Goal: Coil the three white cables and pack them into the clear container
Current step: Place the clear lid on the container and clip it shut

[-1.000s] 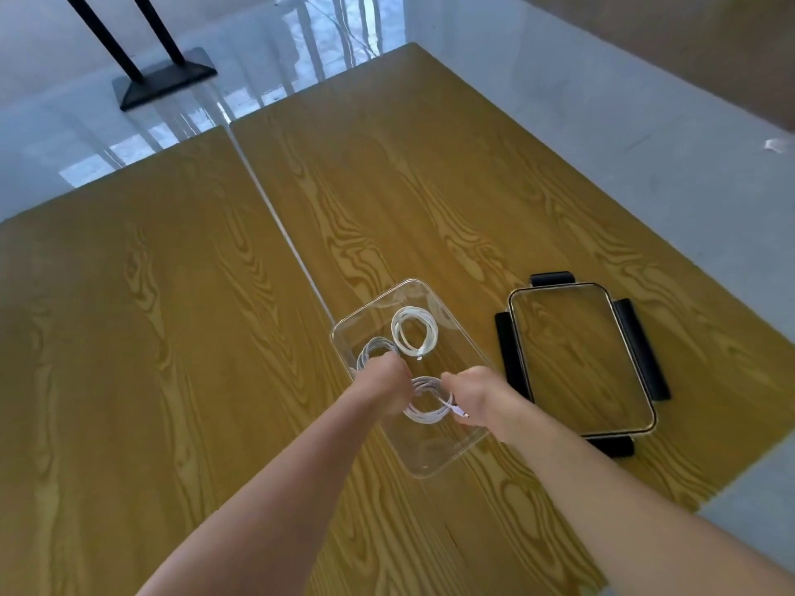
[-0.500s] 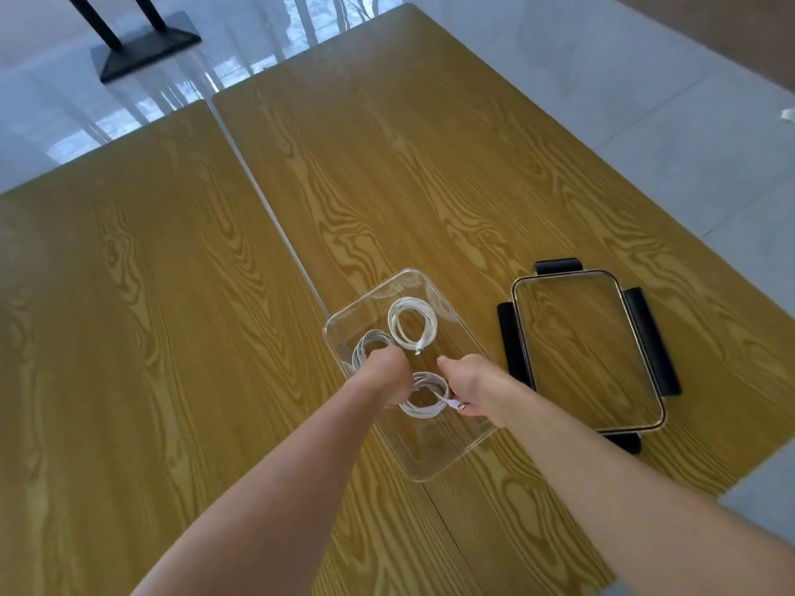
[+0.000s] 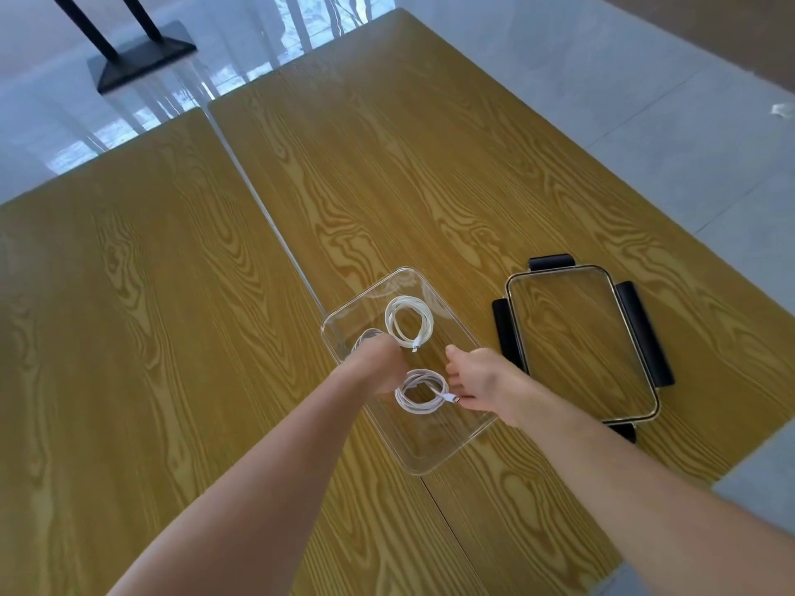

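Note:
The clear container (image 3: 447,460) lies on the wooden table straight ahead of me. One white coiled cable (image 3: 408,321) rests at its far end. A second coil (image 3: 365,336) lies to the left of it, mostly hidden behind my left hand (image 3: 378,364). The third coil (image 3: 423,391) sits inside the near half of the container, between my hands. My left hand is closed on this coil's left side. My right hand (image 3: 479,380) pinches its plug end, thumb stuck out.
A clear lid (image 3: 580,337) with black clips lies flat on the table just right of the container. A seam (image 3: 266,217) runs between two joined tabletops. A black stand base (image 3: 142,53) sits on the glossy floor at far left. The table's edge is close at lower right.
The third coil has settled lower into the container's near half. My hands have drawn slightly apart, and my right thumb has lifted away. The view has shifted a little.

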`<action>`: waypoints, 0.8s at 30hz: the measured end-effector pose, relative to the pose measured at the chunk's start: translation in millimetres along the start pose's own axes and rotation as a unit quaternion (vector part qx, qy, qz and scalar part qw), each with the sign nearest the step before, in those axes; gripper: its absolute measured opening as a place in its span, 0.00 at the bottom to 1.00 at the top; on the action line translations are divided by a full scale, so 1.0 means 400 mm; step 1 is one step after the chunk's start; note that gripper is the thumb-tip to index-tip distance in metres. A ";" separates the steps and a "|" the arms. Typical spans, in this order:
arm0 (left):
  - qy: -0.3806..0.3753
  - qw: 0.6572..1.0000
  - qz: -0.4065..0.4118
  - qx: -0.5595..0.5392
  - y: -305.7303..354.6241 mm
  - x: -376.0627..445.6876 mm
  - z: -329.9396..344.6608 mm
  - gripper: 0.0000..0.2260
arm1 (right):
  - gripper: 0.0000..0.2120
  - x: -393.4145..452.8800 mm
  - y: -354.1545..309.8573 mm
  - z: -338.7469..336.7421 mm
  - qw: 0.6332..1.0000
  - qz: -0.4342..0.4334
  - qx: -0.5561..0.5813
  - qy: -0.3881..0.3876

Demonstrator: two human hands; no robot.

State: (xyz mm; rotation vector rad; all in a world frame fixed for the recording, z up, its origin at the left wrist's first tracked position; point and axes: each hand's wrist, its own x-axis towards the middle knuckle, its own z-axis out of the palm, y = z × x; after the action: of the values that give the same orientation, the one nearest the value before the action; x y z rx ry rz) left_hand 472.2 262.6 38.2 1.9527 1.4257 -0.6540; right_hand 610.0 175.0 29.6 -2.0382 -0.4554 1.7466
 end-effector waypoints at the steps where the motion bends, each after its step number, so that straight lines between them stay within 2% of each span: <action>1: 0.004 1.000 0.007 -0.026 -0.004 -0.003 -0.006 0.09 | 0.20 -0.013 0.000 -0.008 1.000 -0.004 0.012 -0.009; 3: 0.012 0.994 0.012 -0.110 -0.011 -0.016 -0.021 0.09 | 0.23 -0.041 0.002 -0.026 0.999 -0.012 0.020 -0.022; 6: -0.007 0.966 0.016 -0.259 -0.025 -0.044 -0.045 0.09 | 0.24 -0.085 0.005 -0.055 0.999 -0.045 0.025 -0.011; 11: -0.039 0.887 0.043 -0.457 -0.027 -0.100 -0.089 0.07 | 0.22 -0.136 0.020 -0.107 0.991 -0.099 0.088 -0.019; 18: -0.049 0.827 0.069 -0.557 0.013 -0.115 -0.115 0.09 | 0.17 -0.163 0.073 -0.200 0.962 -0.137 0.233 -0.025; 24: -0.067 0.832 0.070 -0.547 0.098 -0.082 -0.115 0.07 | 0.16 -0.148 0.172 -0.303 0.936 -0.123 0.328 0.023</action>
State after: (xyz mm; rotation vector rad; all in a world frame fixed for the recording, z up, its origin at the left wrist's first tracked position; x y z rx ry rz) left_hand 501.3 266.5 100.2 1.0296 1.1343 0.1369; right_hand 718.9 74.2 60.1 -1.4682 -0.0790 1.4385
